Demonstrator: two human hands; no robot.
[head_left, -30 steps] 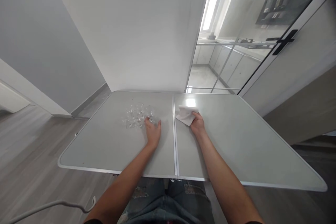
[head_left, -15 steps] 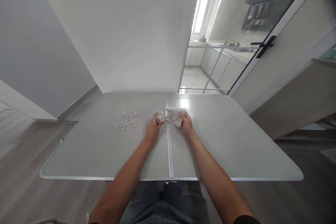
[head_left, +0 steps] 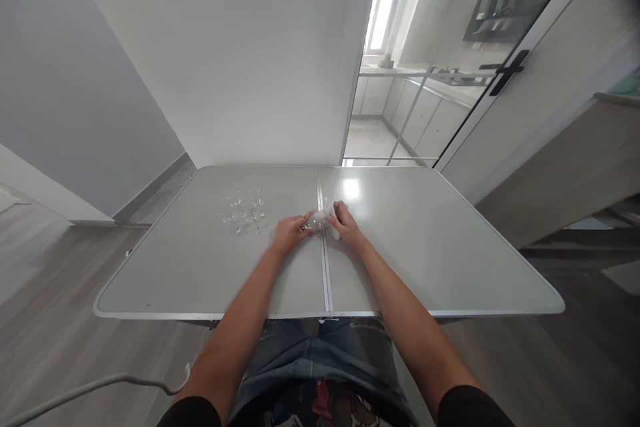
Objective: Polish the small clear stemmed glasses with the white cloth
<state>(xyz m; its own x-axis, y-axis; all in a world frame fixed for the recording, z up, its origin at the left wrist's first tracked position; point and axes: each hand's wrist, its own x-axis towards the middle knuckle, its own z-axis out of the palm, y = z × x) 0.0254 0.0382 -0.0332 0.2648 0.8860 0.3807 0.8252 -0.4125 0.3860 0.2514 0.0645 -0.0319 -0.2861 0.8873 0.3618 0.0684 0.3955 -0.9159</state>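
The cloth gripped in the right hand has bunched against the clear object the left hand grasps, between the tabletop's side edges.

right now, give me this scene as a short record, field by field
left grip: fingers around a clear piece
right grip: holds a bunched white cloth at that piece
piece material: glass or plastic, cannot tell
loose clear pieces: clustered on the table's left half, beyond the left forearm
table: pale grey top, silver edge
metal strip: runs front to back along the table's middle
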